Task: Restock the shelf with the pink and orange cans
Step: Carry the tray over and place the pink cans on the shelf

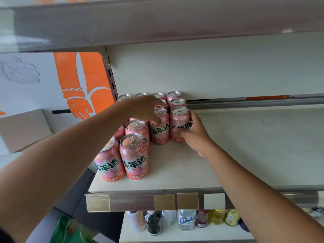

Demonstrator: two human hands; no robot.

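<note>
Shelf (245, 146): pale board; its left part holds the stock and the right part is bare.
Pink cans (135, 155): upright in rows from the back panel to near the front edge, at the shelf's left end, silver pull-tab lids up.
Can label: green characters "美年达" on a white zigzag band. The small print near the base includes "330"; the rest is too small to read.
Right hand (194, 134): clamped on the right-end can (177, 120), thumb across the label, fingers round the right side. The can stands on the shelf.
Left hand (147, 109): reaches over the rows, with curved fingers and thumb touching the adjacent can (160, 132) at its top and left side. Whether it grips cannot be told.
Can spacing: the two handled cans stand side by side, touching or nearly so.
Price strip (133, 200): four tags, no legible print.
Lower shelf: bottles; one clear bottle (186, 220) bears blue characters, partly legible as "补水".
Left wall: orange graphic (87, 76) of an arm and a hand.
</note>
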